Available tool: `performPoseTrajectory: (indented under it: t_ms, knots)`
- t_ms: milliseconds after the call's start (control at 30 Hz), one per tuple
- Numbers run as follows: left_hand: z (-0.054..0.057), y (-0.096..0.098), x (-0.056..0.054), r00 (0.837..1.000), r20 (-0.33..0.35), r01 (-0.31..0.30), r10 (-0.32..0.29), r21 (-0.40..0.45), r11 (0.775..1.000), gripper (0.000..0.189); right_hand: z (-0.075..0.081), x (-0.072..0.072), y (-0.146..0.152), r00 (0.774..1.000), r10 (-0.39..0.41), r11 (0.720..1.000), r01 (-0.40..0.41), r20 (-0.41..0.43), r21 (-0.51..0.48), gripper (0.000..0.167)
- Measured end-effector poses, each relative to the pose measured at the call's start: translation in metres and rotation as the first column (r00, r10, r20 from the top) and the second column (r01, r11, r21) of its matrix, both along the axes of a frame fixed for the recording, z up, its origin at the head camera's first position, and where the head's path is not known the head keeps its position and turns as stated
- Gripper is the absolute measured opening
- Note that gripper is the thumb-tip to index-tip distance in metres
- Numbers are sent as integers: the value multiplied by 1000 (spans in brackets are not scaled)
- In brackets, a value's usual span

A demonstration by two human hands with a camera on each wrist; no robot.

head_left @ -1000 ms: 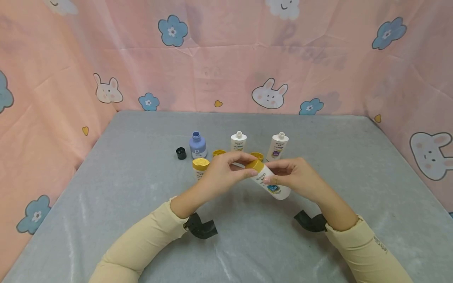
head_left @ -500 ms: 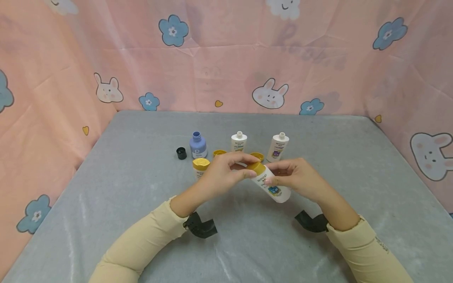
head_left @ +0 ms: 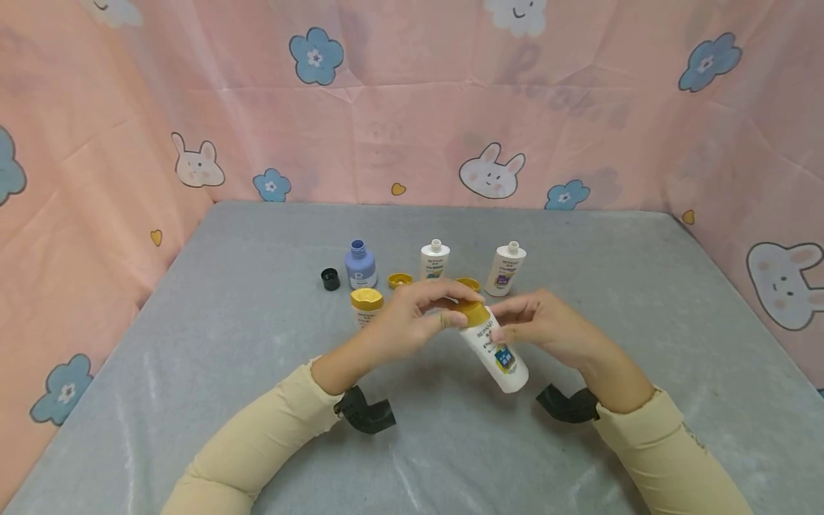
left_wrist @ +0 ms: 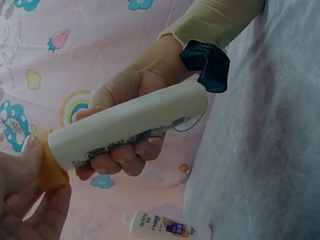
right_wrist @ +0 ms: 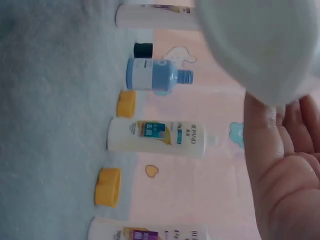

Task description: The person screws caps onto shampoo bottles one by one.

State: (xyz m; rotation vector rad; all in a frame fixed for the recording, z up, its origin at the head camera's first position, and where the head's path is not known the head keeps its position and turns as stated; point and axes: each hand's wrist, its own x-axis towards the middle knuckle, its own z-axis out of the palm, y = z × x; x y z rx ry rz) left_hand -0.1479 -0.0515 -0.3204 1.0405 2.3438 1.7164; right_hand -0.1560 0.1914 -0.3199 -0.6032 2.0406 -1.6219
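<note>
A white bottle (head_left: 496, 354) with a gold-yellow flip-top cap (head_left: 473, 313) is held tilted above the table, its base pointing down and to the right. My left hand (head_left: 408, 315) pinches the cap between thumb and fingers. My right hand (head_left: 553, 329) grips the bottle's body just below the cap, thumb on the label side. In the left wrist view the bottle's back (left_wrist: 130, 125) shows a barcode, and the cap (left_wrist: 51, 165) sits against its neck end with no gap that I can see. The bottle's base (right_wrist: 265, 45) looms blurred in the right wrist view.
Behind my hands stand a blue bottle (head_left: 360, 266) and two uncapped white bottles, one in the middle (head_left: 435, 261) and one at right (head_left: 506, 270). A black cap (head_left: 330, 279) and yellow caps (head_left: 400, 280) lie among them. A yellow-capped bottle (head_left: 367, 304) stands beside my left hand.
The held bottle has swung more upright, its base moving down and toward me. Its cap has shifted slightly right and down. Both hands keep their hold; the standing bottles stay put.
</note>
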Motion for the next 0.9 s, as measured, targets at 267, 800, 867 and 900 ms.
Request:
performPoseTrajectory:
  t_ms: [267, 800, 867, 900]
  knots:
    - [4, 7, 2, 924, 304, -259, 232, 51, 965, 55, 10, 16, -16, 916, -326, 901, 376, -231, 218, 44]
    - [-4, 10, 4, 932, 267, -272, 243, 77, 959, 41, 4, 28, -32, 782, -361, 840, 510, -508, 187, 31]
    - [-4, 10, 4, 936, 258, -267, 239, 80, 960, 41, 4, 28, -32, 781, -358, 840, 509, -512, 189, 31]
    - [-5, 9, 4, 937, 256, -265, 237, 81, 961, 40, 4, 27, -32, 783, -357, 840, 508, -510, 190, 31]
